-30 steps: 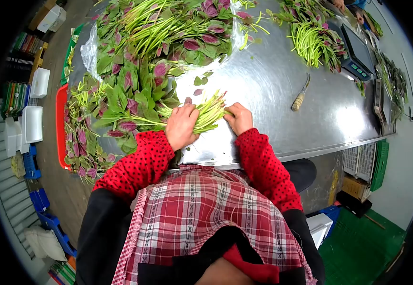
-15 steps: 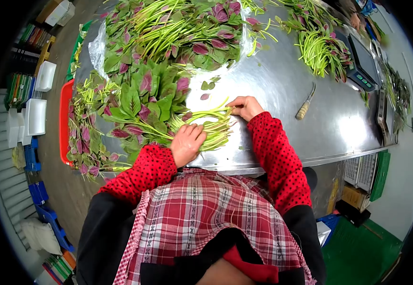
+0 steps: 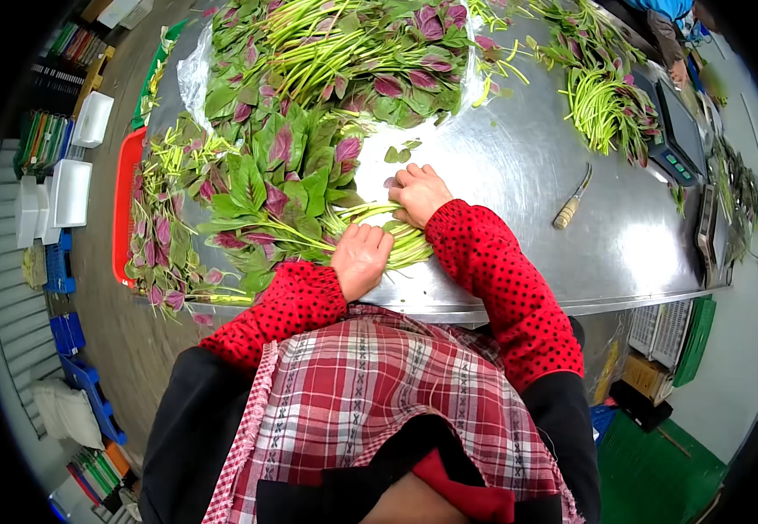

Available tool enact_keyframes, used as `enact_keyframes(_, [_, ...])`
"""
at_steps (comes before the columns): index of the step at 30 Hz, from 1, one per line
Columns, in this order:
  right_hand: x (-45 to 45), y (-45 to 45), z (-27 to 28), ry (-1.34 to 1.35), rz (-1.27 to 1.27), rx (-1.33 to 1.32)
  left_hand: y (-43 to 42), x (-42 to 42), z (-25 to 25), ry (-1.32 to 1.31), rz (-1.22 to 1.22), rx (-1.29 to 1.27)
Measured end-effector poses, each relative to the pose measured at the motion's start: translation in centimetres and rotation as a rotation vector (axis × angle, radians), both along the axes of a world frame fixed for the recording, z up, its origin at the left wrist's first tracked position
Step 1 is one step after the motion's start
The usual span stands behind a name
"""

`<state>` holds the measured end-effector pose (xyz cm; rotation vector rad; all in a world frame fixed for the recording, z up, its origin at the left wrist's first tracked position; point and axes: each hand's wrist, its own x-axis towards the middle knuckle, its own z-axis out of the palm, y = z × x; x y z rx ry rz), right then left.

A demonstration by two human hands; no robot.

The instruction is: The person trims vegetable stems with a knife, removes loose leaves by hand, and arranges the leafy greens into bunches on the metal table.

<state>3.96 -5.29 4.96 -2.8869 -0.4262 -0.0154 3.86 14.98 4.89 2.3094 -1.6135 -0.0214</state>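
A bunch of amaranth greens lies near the table's front edge, its green and purple leaves to the left and pale stems to the right. My left hand is closed on the near side of the stems, fingers bent over them. On the far side, my right hand curls its fingers down onto the same stems; its fingertips are partly hidden. A few loose leaves lie just beyond my right hand. Further right rests a small curved knife with a light handle, touched by neither hand.
A large pile of amaranth on plastic film covers the table's far left. Beside a digital scale lies another bunch. A red crate stands at the left edge. Another person's hand shows at the far right.
My right hand has moved left from the stem ends onto the middle of the bunch. My left hand keeps its hold. The whole view has shifted slightly.
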Motion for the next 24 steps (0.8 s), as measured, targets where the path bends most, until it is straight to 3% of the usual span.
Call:
enact_keyframes(3, [0.1,0.5,-2.7,-0.174,0.166,-0.119,-0.2,-0.2,0.5,0.006,-0.013,0.097])
enact_keyframes(5, [0.0,0.6,-2.7,-0.203,0.156,-0.096,-0.3,-0.4,0.7,-0.098,0.017,-0.052])
enact_keyframes(7, [-0.2,0.8,-2.7,-0.262,0.133,-0.05,-0.3,-0.5,0.4,-0.061,0.026,0.019])
enact_keyframes(15, [0.6,1.0,-2.3,-0.212,0.153,-0.136,0.3,-0.9,0.5,-0.094,-0.013,0.099])
enact_keyframes(17, [0.4,1.4,-1.9,0.0,0.069,-0.1,0.0,-0.8,1.6,-0.103,0.047,0.03])
enact_keyframes(21, [1.3,0.4,-0.5,0.005,0.107,-0.113,0.1,-0.8,0.2,-0.041,0.05,0.104])
enact_keyframes(24, [2.3,-3.8,3.0,-0.07,-0.011,-0.039,0.5,-1.4,0.0,-0.106,-0.036,0.123])
